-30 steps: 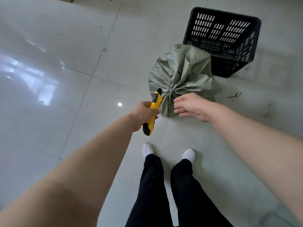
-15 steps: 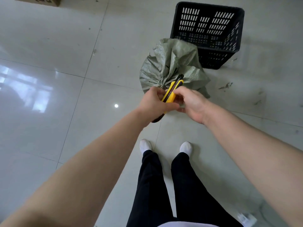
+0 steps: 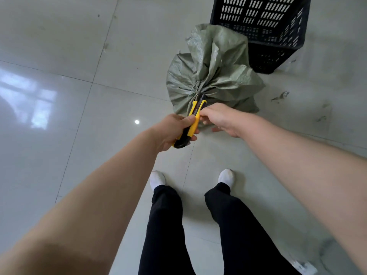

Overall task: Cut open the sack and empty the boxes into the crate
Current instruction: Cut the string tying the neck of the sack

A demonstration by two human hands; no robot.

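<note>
Over grey tiles (image 3: 79, 56), a yellow-black utility knife (image 3: 195, 118), gripped by the left hand (image 3: 172, 132) and pinched by the right hand (image 3: 222, 120), is seemingly readied to cut the tied green woven sack (image 3: 218, 76).

Grey-green woven plastic sack (image 3: 210, 76); black slotted plastic crate (image 3: 262, 26) at one o'clock; yellow-and-black utility knife (image 3: 197, 113); white socks (image 3: 157, 178), black trousers (image 3: 166, 225) at six o'clock.

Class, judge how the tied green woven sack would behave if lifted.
The green woven sack is creased and slumped, so it would likely sag, not hold shape. Its bulging body suggests some weight. The tied neck probably offers a firm handhold.
</note>
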